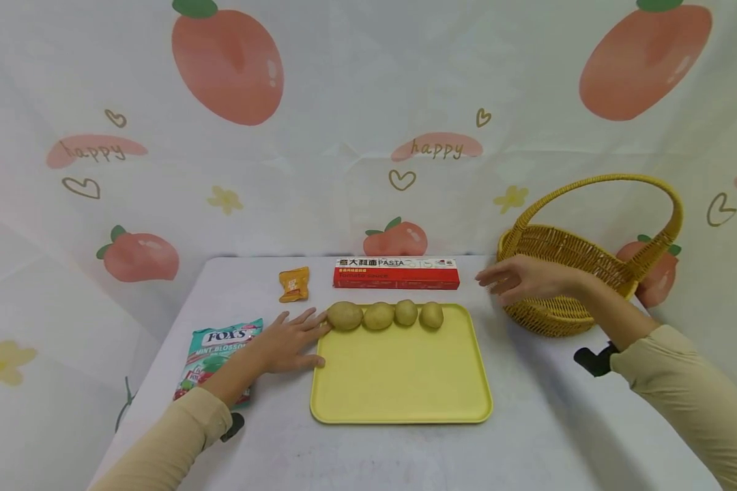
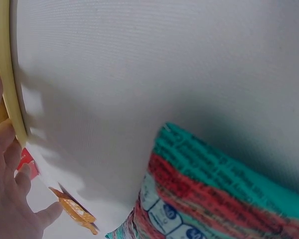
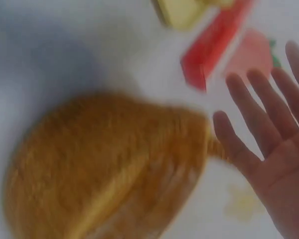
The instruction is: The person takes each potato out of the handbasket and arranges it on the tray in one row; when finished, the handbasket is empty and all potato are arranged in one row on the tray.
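Yellow tray [image 1: 399, 382] holds four potatoes [image 1: 388, 315]; flat left hand [image 1: 288, 341] touches its edge. Right hand [image 1: 518, 278], spread and empty, hovers by the basket [image 1: 565, 252].

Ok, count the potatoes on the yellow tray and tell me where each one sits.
4. All sit in a row along the yellow tray's far edge: leftmost potato by the left hand, second potato, third potato, rightmost potato. None seems hidden.
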Demonstrator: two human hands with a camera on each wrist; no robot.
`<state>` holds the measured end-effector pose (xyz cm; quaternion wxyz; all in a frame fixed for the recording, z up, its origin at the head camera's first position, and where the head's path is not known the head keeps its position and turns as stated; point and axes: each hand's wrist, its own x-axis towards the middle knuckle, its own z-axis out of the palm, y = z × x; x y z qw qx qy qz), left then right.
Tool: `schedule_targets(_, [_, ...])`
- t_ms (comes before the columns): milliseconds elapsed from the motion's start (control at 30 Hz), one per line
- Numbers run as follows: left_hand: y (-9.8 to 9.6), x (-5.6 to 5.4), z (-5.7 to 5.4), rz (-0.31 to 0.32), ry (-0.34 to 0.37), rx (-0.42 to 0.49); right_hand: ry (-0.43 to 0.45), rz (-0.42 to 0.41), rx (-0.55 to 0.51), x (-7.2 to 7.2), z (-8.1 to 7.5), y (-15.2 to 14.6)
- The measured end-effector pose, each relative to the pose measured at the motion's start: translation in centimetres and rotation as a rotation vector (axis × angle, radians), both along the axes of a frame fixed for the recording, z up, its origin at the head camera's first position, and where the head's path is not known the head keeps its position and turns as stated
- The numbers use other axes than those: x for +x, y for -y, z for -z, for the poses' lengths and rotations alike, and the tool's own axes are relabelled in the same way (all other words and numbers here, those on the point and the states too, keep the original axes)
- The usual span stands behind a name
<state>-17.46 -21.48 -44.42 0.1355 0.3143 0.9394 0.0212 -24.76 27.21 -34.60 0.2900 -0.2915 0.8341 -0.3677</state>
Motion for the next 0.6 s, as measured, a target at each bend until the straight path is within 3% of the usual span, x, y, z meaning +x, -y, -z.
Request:
schedule_targets(133, [0.0,0.0,-0.1,0.001,0.000,0.007,0.022,0.035,0.048,-0.7,-1.2,-3.3])
schedule_targets(267, [0.0,0.0,-0.2,-0.002,0.001,0.004,0.107,0.064,0.108,-1.4,-1.5,-6.0])
schedule_targets(600, [0.1,0.0,0.1,-0.008,0.013,-0.003,0.450,0.099,0.194,-2.4,0.6,-10.2])
